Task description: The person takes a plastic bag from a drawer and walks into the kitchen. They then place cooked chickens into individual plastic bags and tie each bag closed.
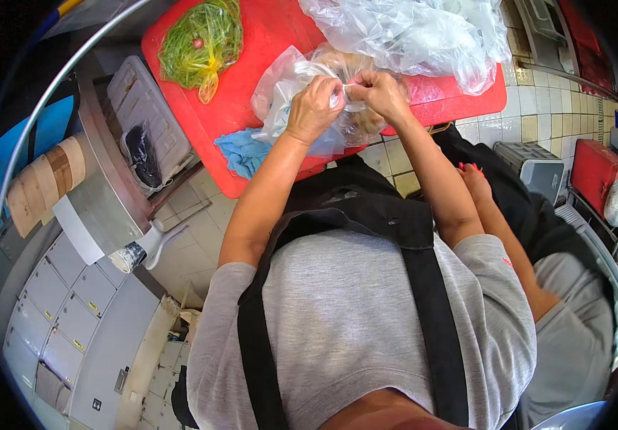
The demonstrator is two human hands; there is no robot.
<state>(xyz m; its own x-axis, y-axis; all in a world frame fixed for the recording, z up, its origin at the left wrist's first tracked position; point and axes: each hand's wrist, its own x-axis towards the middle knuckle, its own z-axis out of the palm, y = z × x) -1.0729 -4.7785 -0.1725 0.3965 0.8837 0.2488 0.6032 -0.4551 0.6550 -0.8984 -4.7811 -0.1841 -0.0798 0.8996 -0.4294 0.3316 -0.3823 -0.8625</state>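
Note:
A clear plastic bag [272,97] with light-brown, rounded contents lies at the near edge of a red table [266,29]. My left hand [315,109] pinches white, gathered plastic at the bag's top. My right hand [378,94] pinches the same twisted plastic from the other side, its fingertips close to the left ones. Both hands sit over the bag, and part of it is hidden beneath them. A blue cloth [243,152] lies by my left wrist, at the table's edge.
A yellow-tied bag of green vegetables [205,43] lies at the table's far left. A large pile of clear plastic bags [409,32] covers the far right. Another person [567,322] in a grey shirt is close on my right. Grey lockers [54,287] stand at left.

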